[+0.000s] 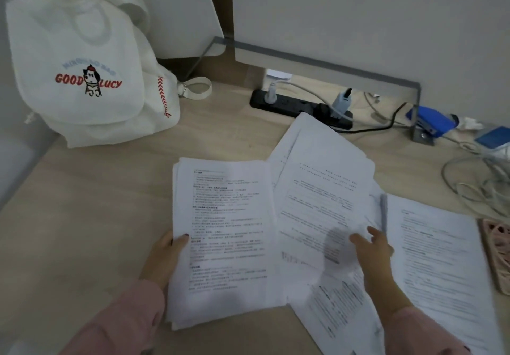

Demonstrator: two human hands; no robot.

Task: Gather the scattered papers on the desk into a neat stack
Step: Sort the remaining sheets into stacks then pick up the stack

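Note:
A gathered stack of printed papers [223,233] lies near the desk's front centre. My left hand [165,258] grips its left edge, thumb on top of the top sheet. Right of the stack, loose sheets [320,189] fan out at an angle, overlapping it. My right hand [372,252] rests on these sheets with fingers extended. Another printed sheet [436,258] lies flat at the far right, and one more sheet [334,307] pokes out below my right wrist. Both sleeves are pink.
A white cloth backpack [82,73] stands at the back left of the wooden desk [82,202]. A black power strip [298,106] with plugs and cables runs along the back. A blue stapler [430,122], tangled cables [474,178] and a pink object [499,247] sit at the right.

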